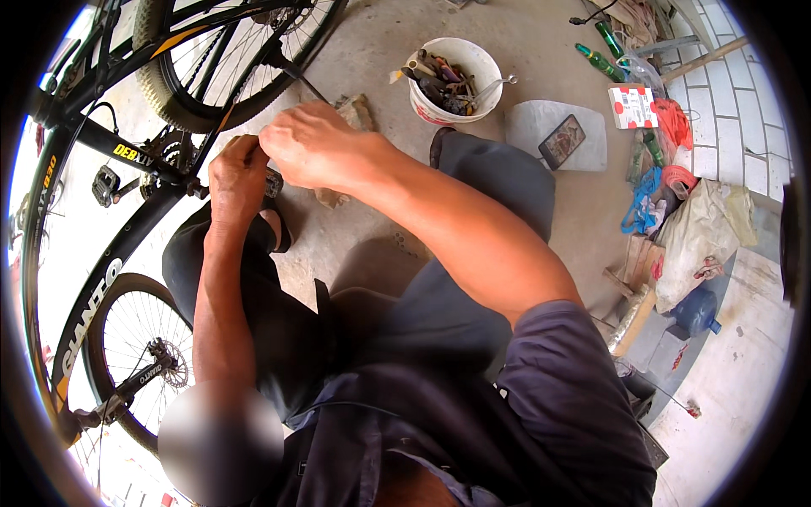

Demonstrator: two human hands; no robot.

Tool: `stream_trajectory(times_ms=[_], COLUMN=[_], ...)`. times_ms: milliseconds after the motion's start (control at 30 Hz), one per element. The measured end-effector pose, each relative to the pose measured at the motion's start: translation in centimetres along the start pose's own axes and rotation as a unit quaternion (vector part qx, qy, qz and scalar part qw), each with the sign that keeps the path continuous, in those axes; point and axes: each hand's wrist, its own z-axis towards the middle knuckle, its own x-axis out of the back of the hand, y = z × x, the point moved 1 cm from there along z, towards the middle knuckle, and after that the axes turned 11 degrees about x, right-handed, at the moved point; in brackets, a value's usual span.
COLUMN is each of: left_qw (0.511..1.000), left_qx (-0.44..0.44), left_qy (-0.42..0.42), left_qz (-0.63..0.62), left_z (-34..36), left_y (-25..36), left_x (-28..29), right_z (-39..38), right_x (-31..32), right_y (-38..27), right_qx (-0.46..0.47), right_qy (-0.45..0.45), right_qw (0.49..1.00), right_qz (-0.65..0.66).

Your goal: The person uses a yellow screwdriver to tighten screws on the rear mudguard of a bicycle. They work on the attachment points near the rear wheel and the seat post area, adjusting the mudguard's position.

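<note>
My left hand (236, 176) is closed in front of the crank area of a black bicycle (127, 221). Beside it my right hand (308, 145) is also closed, its knuckles up, close against the left fingertips. Whatever the fingers grip is hidden. Just left of my left hand are the chainring (175, 152) and a crank with a black pedal (106, 186). Beyond the hands stands the rear wheel (221, 118) with its knobby tyre. A dark rod (306, 83) runs from near the hub toward my right hand; its end is hidden behind the knuckles.
A white bucket (427, 108) of tools stands ahead. Right of it a phone (562, 142) lies on a pale sheet (521, 127). Green bottles (601, 63), a red-and-white box (632, 107), bags and a sack (705, 228) line the right wall. The front wheel (135, 359) is at lower left.
</note>
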Motion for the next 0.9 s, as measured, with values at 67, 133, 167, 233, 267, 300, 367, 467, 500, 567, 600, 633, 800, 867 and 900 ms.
stream_trajectory(times_ms=[67, 133, 167, 233, 267, 300, 367, 467, 500, 567, 600, 633, 800, 867, 900], left_qw=[1.000, 1.000, 1.000, 0.999, 0.999, 0.999, 0.999, 0.999, 0.999, 0.999, 0.999, 0.999, 0.998, 0.999, 0.997], left_qx=[0.003, 0.002, 0.002, 0.003, 0.001, -0.002, -0.005, -0.003, -0.005, -0.002, 0.003, 0.008, -0.009, -0.025, -0.062], left_qy=[0.001, -0.002, -0.006, -0.011, -0.012, -0.013, -0.015, -0.016, -0.016, -0.018, -0.019, -0.020, -0.017, -0.002, 0.025], left_qz=[-0.003, -0.013, -0.020, -0.035, -0.038, -0.041, -0.041, -0.037, -0.034, -0.030, -0.029, -0.028, -0.052, -0.036, -0.044], left_z=[0.0, 0.0, -0.1, -0.2, -0.2, -0.2, -0.2, -0.2, -0.2, -0.3, -0.4, -0.5, -0.8, -0.7, -0.3], left_y=[-0.2, -0.4, -0.3, 0.0, 0.0, -0.1, 0.0, 0.3, 0.4, 0.8, 1.0, 1.1, 0.8, 0.8, -0.9], left_x=[0.0, 0.0, 0.1, 0.1, 0.1, 0.1, 0.0, 0.0, -0.1, -0.3, -0.3, -0.3, -0.4, -0.4, -0.8], right_z=[0.3, 0.1, 0.0, -0.3, -0.5, -0.6, -0.8, -1.6, -1.8, -2.2, -2.2, -2.2, -2.0, -1.9, -2.1], right_x=[0.1, -0.3, -0.5, -0.3, -0.3, -0.3, -0.4, -0.7, -0.6, -0.3, -0.1, 0.1, 0.5, 0.4, -0.6], right_y=[-0.2, 0.0, 0.1, 0.0, 0.0, 0.0, 0.1, 0.3, 0.4, 0.5, 0.4, 0.4, 0.1, 0.0, 0.7], right_qx=[-0.002, 0.004, 0.007, 0.002, -0.001, -0.005, -0.013, -0.002, -0.006, -0.015, -0.018, -0.020, -0.034, -0.031, -0.002], right_qy=[-0.017, -0.003, 0.003, -0.006, -0.011, -0.031, -0.070, -0.025, -0.029, -0.039, -0.042, -0.046, -0.062, -0.062, -0.015], right_qw=[1.000, 1.000, 1.000, 1.000, 1.000, 0.999, 0.996, 0.999, 0.999, 0.999, 0.999, 0.999, 0.997, 0.997, 0.998], right_qz=[-0.006, -0.002, 0.000, -0.005, -0.008, -0.020, -0.044, -0.023, -0.018, -0.007, -0.008, -0.009, -0.007, -0.035, -0.055])
